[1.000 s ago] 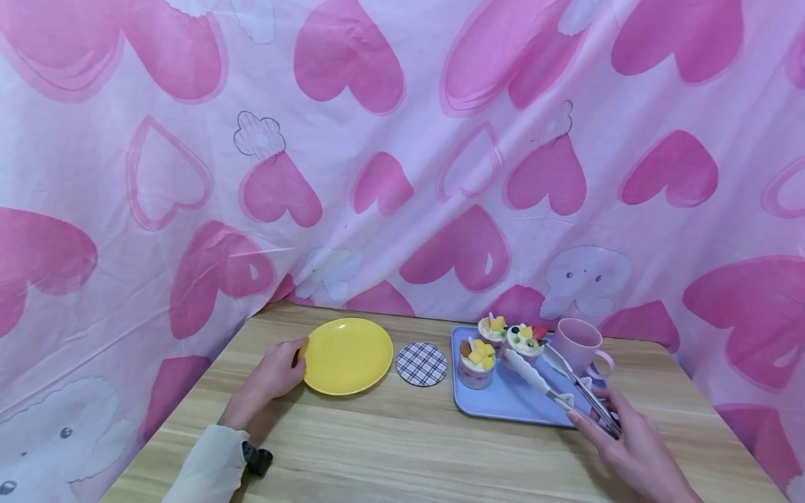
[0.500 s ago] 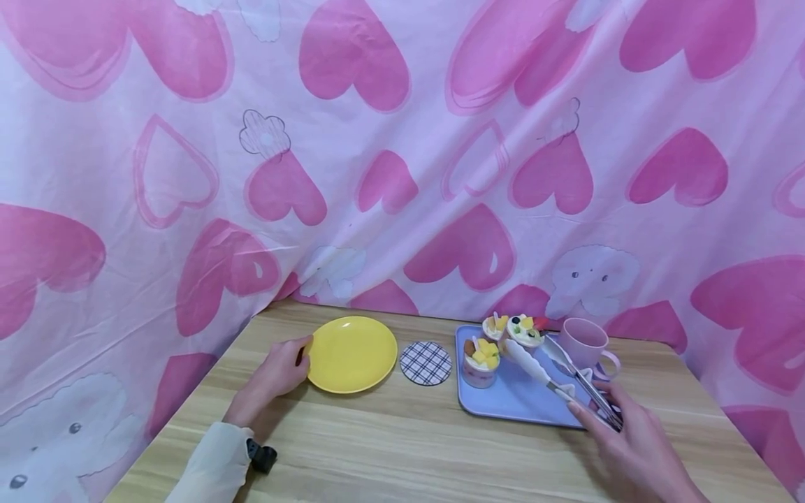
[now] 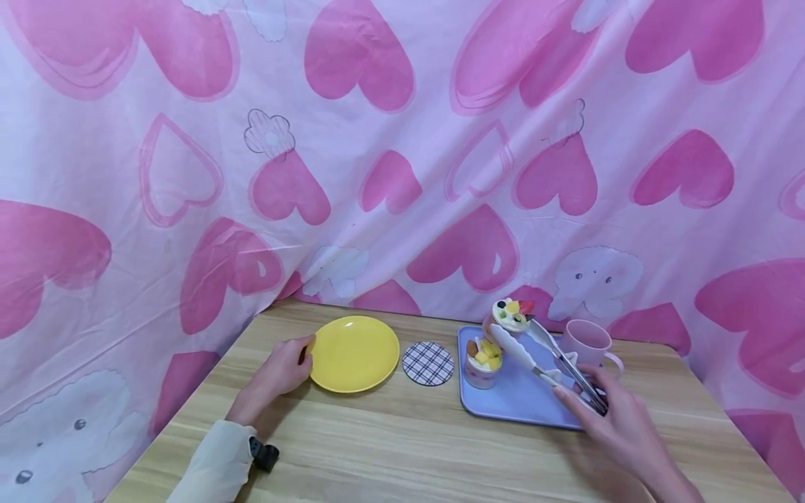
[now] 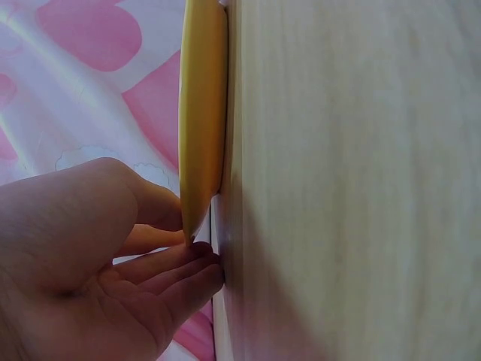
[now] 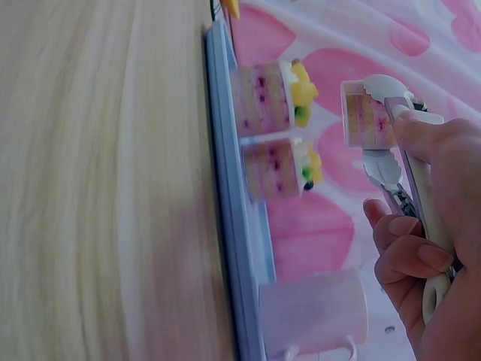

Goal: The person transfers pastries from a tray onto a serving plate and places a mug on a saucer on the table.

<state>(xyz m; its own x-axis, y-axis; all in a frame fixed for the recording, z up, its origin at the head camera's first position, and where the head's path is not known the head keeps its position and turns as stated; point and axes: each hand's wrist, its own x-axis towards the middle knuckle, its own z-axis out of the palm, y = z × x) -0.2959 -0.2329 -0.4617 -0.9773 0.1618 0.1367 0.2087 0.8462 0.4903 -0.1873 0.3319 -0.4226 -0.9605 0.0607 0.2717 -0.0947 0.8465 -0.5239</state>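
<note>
My left hand pinches the near-left rim of a yellow plate, thumb on the upper side and fingertips beneath, as the left wrist view shows. In my right hand I hold metal tongs with pale tips. A clear dessert cup of layered cake, topped with cream and fruit, is clasped between the tips. It hangs above a blue tray. Two more dessert cups stand on the tray; the front one shows in the head view, while the lifted cup mostly hides the other.
A pink mug stands at the tray's right end, close to my right hand. Between plate and tray lies a round checked coaster. A pink heart-patterned cloth hangs behind the wooden table.
With the tongs, my right hand has raised the dessert cup off the tray and shifted it slightly left. My left hand stays at the plate.
</note>
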